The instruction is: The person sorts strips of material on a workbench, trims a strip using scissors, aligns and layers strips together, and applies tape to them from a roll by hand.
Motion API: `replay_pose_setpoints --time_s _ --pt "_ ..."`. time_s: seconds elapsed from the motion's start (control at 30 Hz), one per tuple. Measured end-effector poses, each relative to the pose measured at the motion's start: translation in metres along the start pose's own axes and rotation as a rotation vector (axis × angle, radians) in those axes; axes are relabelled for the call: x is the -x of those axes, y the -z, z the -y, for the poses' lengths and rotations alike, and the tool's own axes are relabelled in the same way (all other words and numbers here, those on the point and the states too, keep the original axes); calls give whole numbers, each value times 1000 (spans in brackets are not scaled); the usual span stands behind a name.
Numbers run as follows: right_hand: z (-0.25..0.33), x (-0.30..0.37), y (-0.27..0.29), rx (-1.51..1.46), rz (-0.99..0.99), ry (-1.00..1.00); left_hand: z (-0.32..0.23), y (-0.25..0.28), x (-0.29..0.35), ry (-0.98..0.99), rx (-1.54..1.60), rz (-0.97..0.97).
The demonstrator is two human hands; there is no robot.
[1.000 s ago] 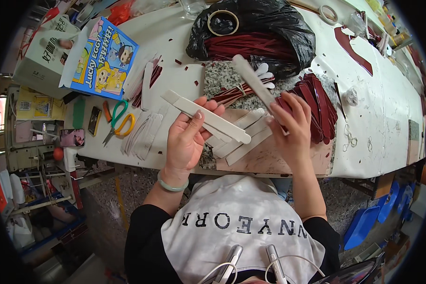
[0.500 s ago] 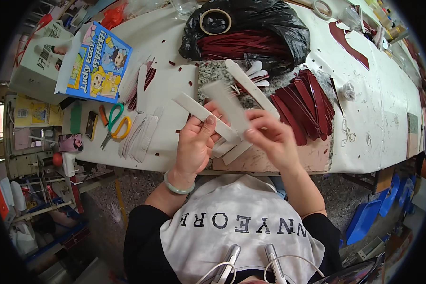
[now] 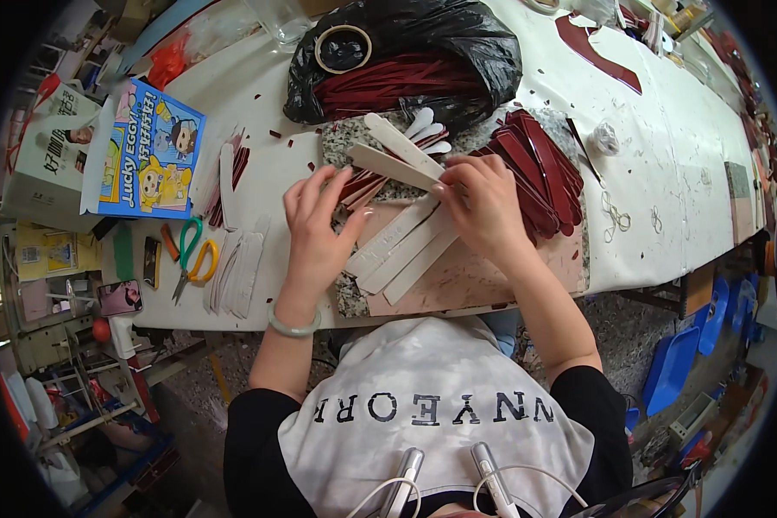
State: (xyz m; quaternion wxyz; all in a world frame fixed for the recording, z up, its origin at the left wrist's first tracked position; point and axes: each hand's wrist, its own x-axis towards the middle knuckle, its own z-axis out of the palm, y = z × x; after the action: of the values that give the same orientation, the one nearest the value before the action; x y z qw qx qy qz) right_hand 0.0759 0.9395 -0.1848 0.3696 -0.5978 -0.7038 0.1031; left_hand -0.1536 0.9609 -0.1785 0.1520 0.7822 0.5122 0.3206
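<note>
My right hand (image 3: pixel 483 203) pinches the end of a flat white strip (image 3: pixel 390 164), which points left over the work board. My left hand (image 3: pixel 319 224) holds nothing; its fingers are spread apart just left of that strip. Below and between my hands, several long white strips (image 3: pixel 406 250) lie side by side on the pinkish board (image 3: pixel 483 281). Another white strip (image 3: pixel 399 141) rests beyond the held one, with rounded white pieces (image 3: pixel 422 121) behind it. To the right of my right hand is a fanned pile of glossy dark red strips (image 3: pixel 540 177).
A black plastic bag (image 3: pixel 457 34) of thin dark red strips stands at the back, with a tape roll (image 3: pixel 343 49) on it. On the left are scissors (image 3: pixel 190 255), a stack of pale strips (image 3: pixel 237 276), a phone (image 3: pixel 121 298) and a blue box (image 3: pixel 147 160).
My left hand has let go of its white strip and opened, moving left. My right hand has lowered its strip toward the board. The view has shifted slightly.
</note>
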Motion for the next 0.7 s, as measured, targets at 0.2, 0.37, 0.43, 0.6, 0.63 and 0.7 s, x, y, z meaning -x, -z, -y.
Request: replay_pose_setpoints --time_s 0.2,0.37,0.43,0.6,0.63,0.7 --pt "8 -1 13 -362 -115 -54 17 -15 -17 32 49 103" --pt "-20 25 74 -596 -629 -238 1 -4 -22 -170 -186 -42" --pt "-45 47 103 -395 -797 -362 -1 0 -5 -137 -46 131" --pt "-119 94 130 377 -585 -625 -20 -12 16 -57 53 276" --pt "-115 94 130 540 -575 -480 -22 -14 14 -63 52 280" --pt "-92 83 120 474 -528 -294 -22 -17 15 -45 65 273"
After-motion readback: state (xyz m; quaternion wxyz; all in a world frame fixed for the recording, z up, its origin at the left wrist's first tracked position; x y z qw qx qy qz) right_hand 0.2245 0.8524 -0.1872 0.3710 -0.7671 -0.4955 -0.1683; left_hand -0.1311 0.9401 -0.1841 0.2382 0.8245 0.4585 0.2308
